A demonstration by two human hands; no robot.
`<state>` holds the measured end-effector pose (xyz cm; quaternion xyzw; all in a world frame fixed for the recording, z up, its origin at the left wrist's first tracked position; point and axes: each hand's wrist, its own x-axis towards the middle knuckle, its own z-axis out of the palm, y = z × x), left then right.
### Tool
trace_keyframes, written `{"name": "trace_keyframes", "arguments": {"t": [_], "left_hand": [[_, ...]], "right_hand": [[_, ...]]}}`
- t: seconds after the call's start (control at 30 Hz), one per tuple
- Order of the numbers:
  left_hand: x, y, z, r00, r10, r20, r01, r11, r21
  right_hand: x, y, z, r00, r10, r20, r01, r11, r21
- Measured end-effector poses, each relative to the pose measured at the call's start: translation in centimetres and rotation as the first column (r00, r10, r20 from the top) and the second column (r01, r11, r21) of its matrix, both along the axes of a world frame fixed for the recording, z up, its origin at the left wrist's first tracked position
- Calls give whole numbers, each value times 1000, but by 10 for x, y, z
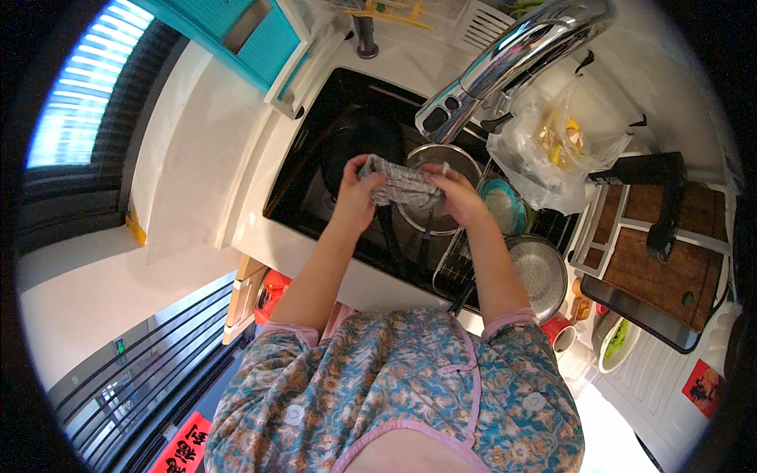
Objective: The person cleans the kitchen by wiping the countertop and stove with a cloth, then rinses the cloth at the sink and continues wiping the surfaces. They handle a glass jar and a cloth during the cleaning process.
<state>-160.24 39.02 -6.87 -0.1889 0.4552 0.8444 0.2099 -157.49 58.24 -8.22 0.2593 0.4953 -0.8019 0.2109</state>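
Observation:
A crumpled grey patterned cloth point(405, 182) is stretched between my two hands above the dark sink point(301, 159). My left hand point(358, 195) grips its left end and my right hand point(458, 192) pinches its right end. Below the cloth, a round metal-rimmed pan or strainer point(423, 222) sits in the sink, partly covered by the cloth and my right hand. A black pan point(361, 133) lies to its left. Dark handles point(387, 230) point toward me. Over the sink's far side reaches a chrome faucet point(473, 88).
Right of the sink are a wire rack point(449, 266), a teal mesh strainer point(502, 204), a perforated metal pan point(535, 275) and a plastic bag point(520, 159) with food scraps. Brown cutting boards point(668, 266) stand in a rack farther right. A red mug point(559, 334) rests nearer me.

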Motion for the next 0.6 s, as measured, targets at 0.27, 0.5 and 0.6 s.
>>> {"name": "trace_keyframes", "arguments": {"t": [0.27,0.5,0.6], "left_hand": [[-35,-26,41,984,-164,-73,174,969,174],[-47,-39,33,884,-440,-156,334,829,-449],[-36,-22,44,932,-356,-63,320,894,-313]], "right_hand": [[6,35,1,962,272,3,-264,933,244],[-7,27,36,933,-219,-285,262,958,119],[-4,16,35,896,-119,-429,332,819,467]]}}
